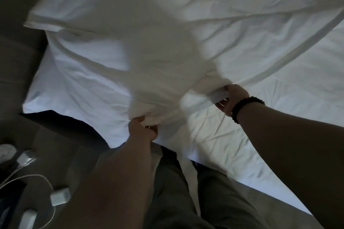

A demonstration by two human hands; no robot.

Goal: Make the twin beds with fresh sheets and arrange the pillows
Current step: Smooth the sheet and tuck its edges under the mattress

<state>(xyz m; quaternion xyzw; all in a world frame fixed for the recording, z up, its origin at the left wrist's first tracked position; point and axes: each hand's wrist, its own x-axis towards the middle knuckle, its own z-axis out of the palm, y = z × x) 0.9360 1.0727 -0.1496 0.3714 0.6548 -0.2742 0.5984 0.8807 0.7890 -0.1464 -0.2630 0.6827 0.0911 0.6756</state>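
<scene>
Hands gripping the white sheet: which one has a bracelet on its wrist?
The right hand, gripping the white sheet by its edge: a black beaded bracelet circles its wrist. The left hand also grips the sheet, but its wrist is bare.

Both hands [143,128] grip white duvet [167,42]

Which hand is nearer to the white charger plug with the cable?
Left. The left hand grips the sheet above and right of the charger plug; the right hand grips the sheet farther right.
</scene>
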